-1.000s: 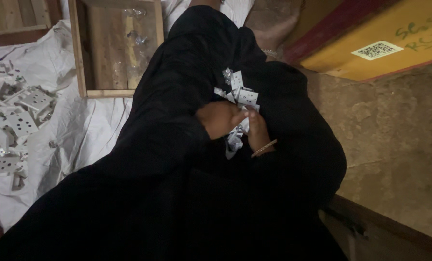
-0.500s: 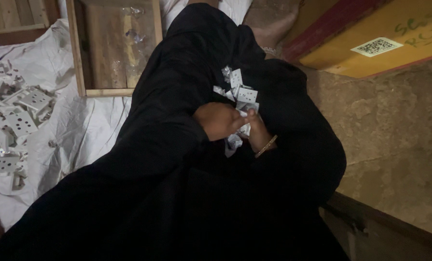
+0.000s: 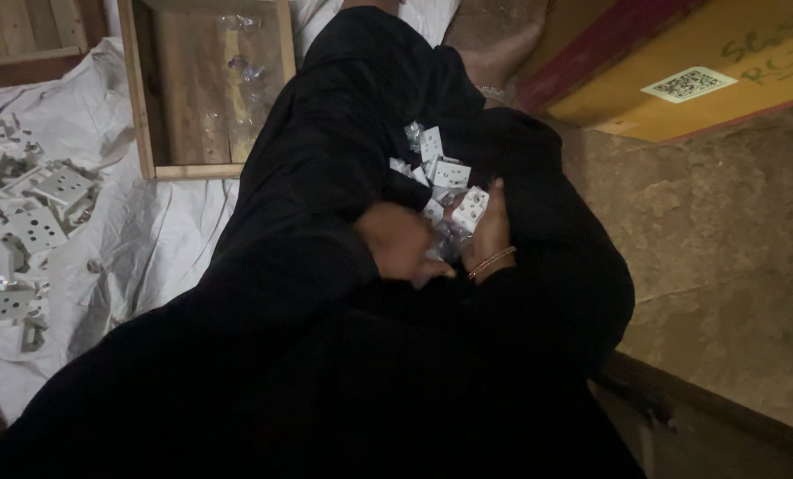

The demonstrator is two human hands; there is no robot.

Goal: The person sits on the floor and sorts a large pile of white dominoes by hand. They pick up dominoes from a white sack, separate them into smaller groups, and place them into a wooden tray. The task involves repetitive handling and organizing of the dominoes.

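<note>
Both hands work in the dark lap: the left hand (image 3: 401, 244) curls over small white socket plates (image 3: 445, 173), the right hand (image 3: 489, 235) cups one. Gathering them close would stop pieces sliding off.

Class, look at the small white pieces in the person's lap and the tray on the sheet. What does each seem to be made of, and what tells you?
White pieces: probably moulded plastic, smooth and matt, with crisp square edges and punched holes. Tray: wood, unfinished, with visible grain and plain board sides.
</note>
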